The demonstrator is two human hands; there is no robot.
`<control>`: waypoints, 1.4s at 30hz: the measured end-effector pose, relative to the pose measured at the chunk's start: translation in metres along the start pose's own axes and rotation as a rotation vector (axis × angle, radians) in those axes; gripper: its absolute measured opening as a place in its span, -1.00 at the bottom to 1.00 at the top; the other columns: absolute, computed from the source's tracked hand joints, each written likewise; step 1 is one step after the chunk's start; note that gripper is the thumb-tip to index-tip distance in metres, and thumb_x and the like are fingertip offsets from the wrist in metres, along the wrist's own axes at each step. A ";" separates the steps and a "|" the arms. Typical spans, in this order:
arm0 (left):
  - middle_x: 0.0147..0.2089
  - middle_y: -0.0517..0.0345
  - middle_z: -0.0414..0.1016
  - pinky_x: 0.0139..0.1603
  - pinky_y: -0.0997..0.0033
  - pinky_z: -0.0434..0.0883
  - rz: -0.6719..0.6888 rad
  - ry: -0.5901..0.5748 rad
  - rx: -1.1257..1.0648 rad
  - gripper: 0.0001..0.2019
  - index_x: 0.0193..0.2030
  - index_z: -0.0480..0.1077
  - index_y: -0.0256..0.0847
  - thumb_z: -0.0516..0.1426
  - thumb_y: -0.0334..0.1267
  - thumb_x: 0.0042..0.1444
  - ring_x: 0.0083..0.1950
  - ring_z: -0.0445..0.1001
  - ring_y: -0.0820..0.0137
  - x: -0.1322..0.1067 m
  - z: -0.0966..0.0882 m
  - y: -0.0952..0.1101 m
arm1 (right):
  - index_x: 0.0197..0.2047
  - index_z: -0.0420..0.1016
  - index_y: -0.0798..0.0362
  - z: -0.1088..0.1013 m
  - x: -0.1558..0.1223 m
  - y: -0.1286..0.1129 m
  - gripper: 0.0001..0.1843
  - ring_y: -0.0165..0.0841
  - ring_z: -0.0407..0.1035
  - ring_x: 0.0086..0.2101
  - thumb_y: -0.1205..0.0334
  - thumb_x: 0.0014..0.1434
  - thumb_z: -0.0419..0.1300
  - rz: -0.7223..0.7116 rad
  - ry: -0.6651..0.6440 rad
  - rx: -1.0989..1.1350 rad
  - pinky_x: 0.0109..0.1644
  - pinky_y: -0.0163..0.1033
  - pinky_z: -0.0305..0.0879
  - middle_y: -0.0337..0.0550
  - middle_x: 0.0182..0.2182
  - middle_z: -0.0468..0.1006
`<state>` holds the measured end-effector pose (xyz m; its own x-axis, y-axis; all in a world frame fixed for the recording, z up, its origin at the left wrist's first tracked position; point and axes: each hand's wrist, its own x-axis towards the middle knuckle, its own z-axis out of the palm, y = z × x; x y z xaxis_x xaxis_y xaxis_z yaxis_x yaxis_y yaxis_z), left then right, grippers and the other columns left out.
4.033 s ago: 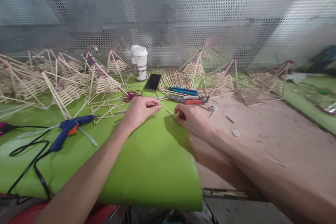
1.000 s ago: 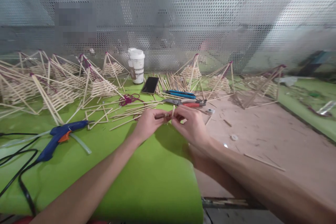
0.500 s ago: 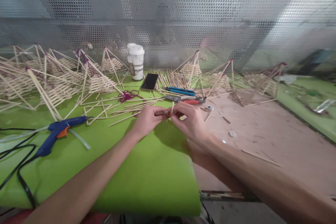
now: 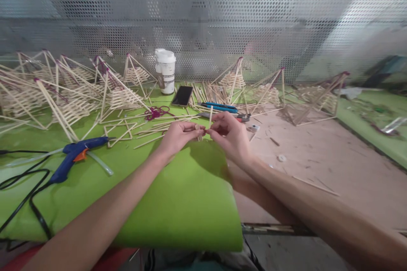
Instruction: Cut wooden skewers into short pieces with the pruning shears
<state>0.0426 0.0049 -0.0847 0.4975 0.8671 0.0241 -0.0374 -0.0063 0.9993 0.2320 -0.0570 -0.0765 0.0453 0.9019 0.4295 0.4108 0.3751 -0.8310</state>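
Both hands meet at the middle of the scene, fingertips almost touching. Left hand (image 4: 178, 135) pinches one end of a small bundle of short wooden sticks (image 4: 199, 131), and right hand (image 4: 229, 134) is closed on the other end, with one stick (image 4: 210, 116) poking upward between them. The bundle is held just above a green mat (image 4: 178, 203) that covers the left part of the bench (image 4: 318, 161).

At 11 o'clock from the hands, loose long sticks (image 4: 159, 129) lie scattered on the mat, with a tangle of purple cord (image 4: 155, 113) beyond them. At 12 o'clock lie a dark phone (image 4: 182, 95), blue-handled pliers (image 4: 221, 106) and a red-handled tool (image 4: 243, 117) partly hidden behind the right hand. A white lidded paper cup (image 4: 166, 72) stands at the back; its contents cannot be seen.

At 9 o'clock a blue glue gun (image 4: 74, 156) rests on the mat, its black cable (image 4: 28, 203) looping toward the near edge. Finished stick pyramids (image 4: 79, 97) crowd the far left, and more pyramids (image 4: 267, 93) stand at 1 o'clock.

Right of the mat, the bare brown bench surface shows small scraps and a lone stick (image 4: 314, 186). The mat's near edge curls over the bench front. A perforated metal screen (image 4: 254, 17) closes the back.
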 end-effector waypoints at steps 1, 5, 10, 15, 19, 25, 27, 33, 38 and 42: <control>-0.16 -0.01 0.72 0.02 0.25 0.56 -0.033 0.021 -0.046 -0.68 -0.23 0.69 -0.23 0.48 -0.04 -0.03 -0.14 0.64 0.29 0.000 0.000 0.001 | -0.04 0.47 0.03 0.000 0.000 0.001 -0.76 -0.33 0.54 -0.36 0.33 0.20 0.27 0.019 -0.005 0.000 -0.30 -0.28 0.39 -0.21 -0.33 0.66; -0.20 0.04 0.71 0.00 0.28 0.58 -0.128 0.063 -0.147 -0.64 -0.22 0.70 -0.22 0.53 -0.08 -0.12 -0.22 0.62 0.36 -0.002 0.003 0.006 | -0.18 0.56 0.05 0.001 0.000 0.001 -0.86 -0.35 0.51 -0.36 0.39 0.17 0.24 0.030 -0.075 -0.021 -0.29 -0.29 0.36 -0.22 -0.36 0.66; -0.18 0.03 0.72 0.04 0.29 0.59 -0.130 0.068 -0.194 -0.62 -0.23 0.70 -0.24 0.54 -0.08 -0.15 -0.20 0.63 0.37 -0.001 0.004 0.006 | -0.27 0.60 0.08 0.003 0.001 -0.001 -0.91 -0.37 0.48 -0.42 0.38 0.14 0.26 0.042 -0.110 0.014 -0.34 -0.30 0.30 -0.23 -0.42 0.65; -0.18 0.04 0.73 0.03 0.30 0.61 -0.120 0.069 -0.217 -0.60 -0.22 0.70 -0.24 0.56 -0.10 -0.18 -0.20 0.65 0.37 -0.001 0.004 0.006 | -0.30 0.63 0.08 0.004 0.002 -0.001 -0.93 -0.39 0.47 -0.43 0.37 0.12 0.30 0.088 -0.128 0.039 -0.35 -0.31 0.27 -0.22 -0.43 0.66; -0.13 0.01 0.74 0.04 0.29 0.62 -0.122 0.092 -0.220 -0.65 -0.18 0.70 -0.24 0.52 -0.15 -0.10 -0.15 0.68 0.33 -0.001 0.003 0.008 | -0.31 0.63 0.09 0.004 0.003 0.000 -0.93 -0.37 0.48 -0.44 0.29 0.13 0.31 0.202 -0.140 0.137 -0.35 -0.30 0.33 -0.22 -0.46 0.63; -0.11 -0.01 0.75 0.02 0.35 0.63 -0.134 0.119 -0.263 -0.72 -0.14 0.70 -0.25 0.48 -0.23 -0.01 -0.13 0.69 0.34 -0.001 0.001 0.009 | -0.47 0.51 0.07 0.001 0.002 -0.005 -0.71 -0.43 0.30 -0.54 0.21 0.28 0.19 0.158 -0.194 -0.011 -0.44 -0.29 0.14 -0.30 -0.60 0.45; -0.11 -0.01 0.75 0.00 0.37 0.63 -0.125 0.113 -0.280 -0.71 -0.14 0.70 -0.26 0.48 -0.23 -0.01 -0.11 0.70 0.33 -0.001 0.001 0.009 | -0.50 0.49 0.08 0.001 0.002 -0.007 -0.70 -0.45 0.25 -0.55 0.21 0.28 0.19 0.134 -0.207 -0.046 -0.46 -0.28 0.06 -0.31 -0.61 0.41; -0.09 -0.03 0.75 -0.01 0.38 0.64 -0.109 0.097 -0.250 -0.69 -0.10 0.70 -0.26 0.48 -0.22 0.01 -0.12 0.71 0.32 -0.002 0.003 0.008 | -0.49 0.50 0.09 0.003 0.001 -0.007 -0.67 -0.45 0.21 -0.55 0.12 0.27 0.21 0.172 -0.222 -0.046 -0.46 -0.26 0.01 -0.30 -0.59 0.40; -0.10 -0.03 0.75 0.01 0.34 0.64 -0.109 0.101 -0.257 -0.69 -0.12 0.69 -0.26 0.49 -0.22 0.00 -0.13 0.71 0.32 -0.003 0.004 0.010 | -0.46 0.51 0.09 0.003 0.002 -0.006 -0.69 -0.45 0.21 -0.54 0.11 0.26 0.22 0.184 -0.210 -0.035 -0.45 -0.26 0.03 -0.30 -0.58 0.41; -0.10 -0.03 0.75 0.01 0.34 0.64 -0.105 0.101 -0.261 -0.68 -0.13 0.69 -0.27 0.51 -0.21 -0.03 -0.15 0.71 0.32 -0.003 0.005 0.010 | -0.48 0.48 0.08 0.004 0.003 -0.005 -0.70 -0.45 0.21 -0.54 0.14 0.26 0.21 0.170 -0.207 -0.027 -0.44 -0.27 0.02 -0.31 -0.58 0.39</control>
<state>0.0450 -0.0001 -0.0742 0.4226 0.9013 -0.0953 -0.2178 0.2031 0.9546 0.2268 -0.0555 -0.0724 -0.0708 0.9770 0.2009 0.4374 0.2114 -0.8741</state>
